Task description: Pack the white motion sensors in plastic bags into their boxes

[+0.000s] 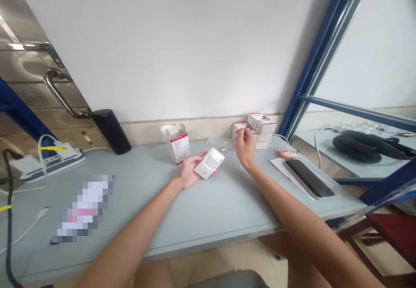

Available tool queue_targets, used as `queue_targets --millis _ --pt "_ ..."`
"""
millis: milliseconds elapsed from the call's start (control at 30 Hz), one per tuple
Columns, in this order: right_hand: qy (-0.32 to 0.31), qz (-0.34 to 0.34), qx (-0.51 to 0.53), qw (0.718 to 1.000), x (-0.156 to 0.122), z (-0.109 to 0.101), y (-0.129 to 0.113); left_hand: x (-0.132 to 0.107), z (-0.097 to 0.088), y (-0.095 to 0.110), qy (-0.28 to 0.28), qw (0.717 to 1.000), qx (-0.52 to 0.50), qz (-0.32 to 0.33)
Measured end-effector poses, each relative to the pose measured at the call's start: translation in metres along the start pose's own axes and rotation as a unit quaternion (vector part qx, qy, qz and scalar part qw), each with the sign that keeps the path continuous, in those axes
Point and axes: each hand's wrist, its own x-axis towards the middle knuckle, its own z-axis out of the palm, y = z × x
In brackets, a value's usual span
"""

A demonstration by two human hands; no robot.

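My left hand (pixel 190 171) is closed around a white motion detector (pixel 209 163), held just above the grey table with its lens side up. A small metallic-looking piece (pixel 224 150) shows at the detector's upper right corner. To the right, my right hand (pixel 246 145) is raised with its fingers pinched together. A thin sliver shows at its fingertips, too small to name. Between the hands and farther back lies a clear plastic bag (pixel 217 142). An opened white and red detector box (pixel 179 145) stands upright behind my left hand.
Several similar boxes (pixel 262 125) are stacked against the wall behind my right hand. A phone (pixel 308 178) and an orange object (pixel 288 154) lie at the right. At the left are a black cylinder (pixel 111 132), a power strip (pixel 53 166) and a pixelated item (pixel 82 210).
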Motion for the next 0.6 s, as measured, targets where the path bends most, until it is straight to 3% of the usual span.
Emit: queue_targets --millis 300,600 --pt "-0.036 0.006 0.036 0.999 -0.008 0.001 -0.009 -0.002 -0.001 0.001 0.031 0.999 -0.044 0.008" --pt "-0.226 0.034 0.052 0.972 -0.024 0.009 -0.016 -0.001 -0.002 0.001 0.062 0.996 -0.048 0.043"
